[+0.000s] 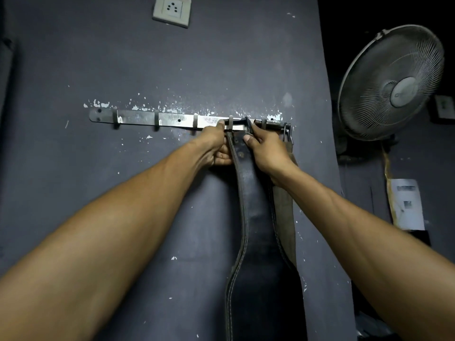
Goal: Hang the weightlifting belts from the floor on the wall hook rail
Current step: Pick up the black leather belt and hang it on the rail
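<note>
both hands pinch the top of the dark belt (248,205), left hand (216,146) and right hand (266,148) seating its buckle on a hook of the rail (147,118), beside a tan belt (285,212) already hung.

Dark grey painted wall (98,70), matte, with white chips of flaked paint scattered across its middle band. Off-white square plastic wall socket (171,11) sits near the top edge of that wall; round grey wire-guard wall fan (391,82) is mounted well right of the socket and lower, in a much darker corner. Below the fan: a white printed paper sheet (407,205) stuck to the wall, dim light overall.
</note>
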Demonstrator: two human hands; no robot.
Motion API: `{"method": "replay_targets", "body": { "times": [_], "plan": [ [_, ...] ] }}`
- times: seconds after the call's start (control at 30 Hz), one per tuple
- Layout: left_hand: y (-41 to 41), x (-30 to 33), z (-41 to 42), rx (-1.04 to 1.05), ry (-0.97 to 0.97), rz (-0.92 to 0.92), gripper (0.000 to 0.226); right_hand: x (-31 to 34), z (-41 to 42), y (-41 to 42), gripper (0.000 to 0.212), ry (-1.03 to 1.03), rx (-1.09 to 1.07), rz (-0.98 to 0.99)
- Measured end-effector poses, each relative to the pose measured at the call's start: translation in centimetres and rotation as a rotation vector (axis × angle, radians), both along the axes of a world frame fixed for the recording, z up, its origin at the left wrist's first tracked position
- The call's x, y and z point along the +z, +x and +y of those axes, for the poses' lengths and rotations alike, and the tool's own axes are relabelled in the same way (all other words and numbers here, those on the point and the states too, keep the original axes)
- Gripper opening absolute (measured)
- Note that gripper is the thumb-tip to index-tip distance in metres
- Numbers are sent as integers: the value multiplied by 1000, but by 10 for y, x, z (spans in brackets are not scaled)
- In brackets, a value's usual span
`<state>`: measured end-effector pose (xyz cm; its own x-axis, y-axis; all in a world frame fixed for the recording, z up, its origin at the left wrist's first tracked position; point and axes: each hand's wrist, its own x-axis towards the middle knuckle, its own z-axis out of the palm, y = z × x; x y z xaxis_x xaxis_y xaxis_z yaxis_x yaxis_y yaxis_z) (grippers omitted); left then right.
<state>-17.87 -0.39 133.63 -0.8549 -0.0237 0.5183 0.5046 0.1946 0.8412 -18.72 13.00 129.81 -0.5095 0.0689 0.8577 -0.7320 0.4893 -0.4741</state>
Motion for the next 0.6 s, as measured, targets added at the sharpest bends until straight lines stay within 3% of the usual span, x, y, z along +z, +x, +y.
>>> {"method": "replay_targets", "body": {
  "times": [0.1,0.23,0.4,0.6],
  "plan": [
    [-14,-20,-1,67,18,97,62,-29,-6,0,55,-12,-15,43],
    [-34,-66,-3,371,-204,282,63,-73,-9,-5,41,-235,145,48],
    [-30,-129,7,406,-150,396,61,-104,-9,-18,32,-322,225,57],
    [-31,-143,13,440,-76,492,54,-114,-17,-28,28,-296,116,206]
  ]
}}
